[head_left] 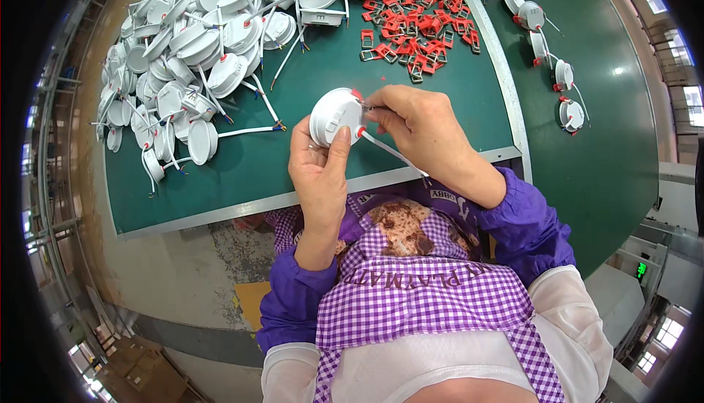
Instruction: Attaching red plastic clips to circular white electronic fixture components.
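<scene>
A round white downlight (336, 117) is held up over the table's front edge, its back turned toward the right. My left hand (320, 172) grips its rim, with the thumb across the housing. A white cable (394, 154) leaves the light beside a red piece (361, 132) and hangs down to the right. At the light's upper right side sits a red clip (357, 96) with a metal part. My right hand (419, 121) is closed in a pinch on this clip; the fingers partly hide it.
Many white downlights with cables (198, 51) lie heaped at the left. Loose red clips with metal springs (422, 25) form a pile at the back. A metal strip (506, 88) separates the table from a green belt (609, 124), where several clipped downlights (571, 114) stand in a row.
</scene>
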A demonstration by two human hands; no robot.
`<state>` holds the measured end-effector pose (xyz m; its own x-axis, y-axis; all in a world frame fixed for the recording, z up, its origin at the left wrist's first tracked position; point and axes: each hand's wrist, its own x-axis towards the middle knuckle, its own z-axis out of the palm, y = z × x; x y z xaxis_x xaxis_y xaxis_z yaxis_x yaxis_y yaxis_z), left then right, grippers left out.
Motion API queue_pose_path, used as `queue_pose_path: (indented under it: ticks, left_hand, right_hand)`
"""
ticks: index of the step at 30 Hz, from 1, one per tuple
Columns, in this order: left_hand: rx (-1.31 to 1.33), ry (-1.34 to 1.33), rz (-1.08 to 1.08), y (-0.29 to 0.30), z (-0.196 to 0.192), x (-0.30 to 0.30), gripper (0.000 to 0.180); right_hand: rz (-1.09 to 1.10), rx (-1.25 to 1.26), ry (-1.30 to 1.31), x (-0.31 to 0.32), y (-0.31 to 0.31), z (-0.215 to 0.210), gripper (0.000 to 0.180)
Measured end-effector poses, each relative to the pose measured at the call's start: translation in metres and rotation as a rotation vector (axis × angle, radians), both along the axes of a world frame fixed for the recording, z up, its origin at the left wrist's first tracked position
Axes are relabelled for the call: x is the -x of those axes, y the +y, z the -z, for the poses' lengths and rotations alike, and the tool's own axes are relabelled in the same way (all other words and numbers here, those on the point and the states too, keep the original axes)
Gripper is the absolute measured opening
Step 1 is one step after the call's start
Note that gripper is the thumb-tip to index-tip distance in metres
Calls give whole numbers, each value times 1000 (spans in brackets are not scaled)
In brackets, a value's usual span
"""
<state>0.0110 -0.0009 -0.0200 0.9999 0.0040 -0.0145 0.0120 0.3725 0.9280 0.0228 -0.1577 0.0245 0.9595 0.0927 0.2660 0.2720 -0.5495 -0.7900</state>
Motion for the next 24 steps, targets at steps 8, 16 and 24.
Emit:
queue_pose_path:
  ticks: [8, 16, 24]
  left_hand:
    - [-84, -46, 75, 4, 2, 3, 31]
    - [-33, -18, 165, 12, -5, 19, 31]
    - [44, 138, 361, 4, 1, 33, 34]
  right_hand:
    - [4, -4, -34, 3, 1, 0, 12]
    - [-41, -348, 312, 17, -14, 1, 35]
    - [-176, -442, 543, 25, -44, 15, 40]
